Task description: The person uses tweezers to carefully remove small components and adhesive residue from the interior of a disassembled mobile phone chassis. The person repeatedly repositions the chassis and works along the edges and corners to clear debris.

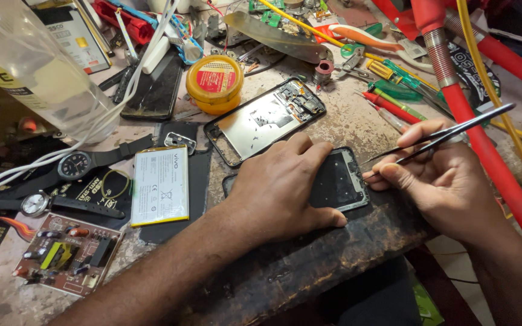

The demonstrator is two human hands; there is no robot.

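My left hand [285,187] lies flat, fingers spread, pressing the dark phone frame [339,181] onto the bench [309,265]. My right hand [442,175], just beside, pinches tweezers [448,136] whose tips touch the frame's edge.

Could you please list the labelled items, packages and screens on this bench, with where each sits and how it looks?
Phone battery: left of the left hand, flat white rectangle, yellow edge.
Round tin: above the open phone frame, amber, red label.
Clear bottle: top left, pale label.
Dark phone panel: under the left hand, beside the right hand with tweezers.
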